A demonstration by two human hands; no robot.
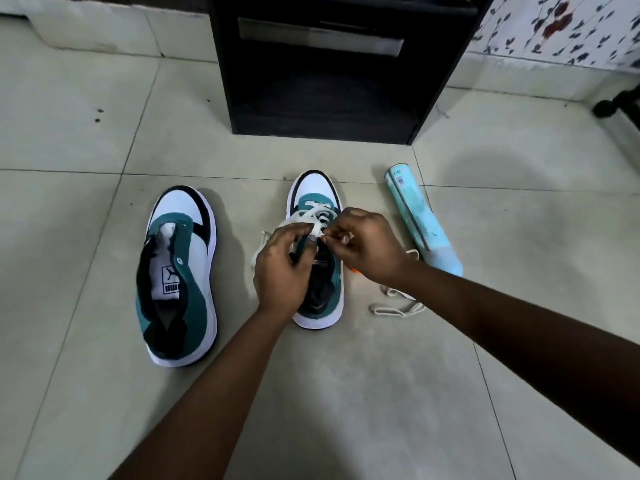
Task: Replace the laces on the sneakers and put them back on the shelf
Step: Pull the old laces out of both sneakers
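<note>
Two teal, white and black sneakers stand on the tiled floor, toes pointing away from me. The left sneaker (178, 271) has no lace and its tongue is pulled open. The right sneaker (317, 199) carries a white lace (317, 211) through its front eyelets. My left hand (282, 268) and my right hand (363, 247) are both over this shoe's middle and pinch the lace between their fingertips. Loose lace ends hang off the shoe's left side. Another white lace (394, 306) lies on the floor to the right, partly under my right forearm.
A black shelf unit (329, 74) stands just beyond the shoes, its lower compartment open toward me. A pale blue folded umbrella (419, 220) lies on the floor right of the laced shoe. A floral cloth (568, 26) hangs at the top right.
</note>
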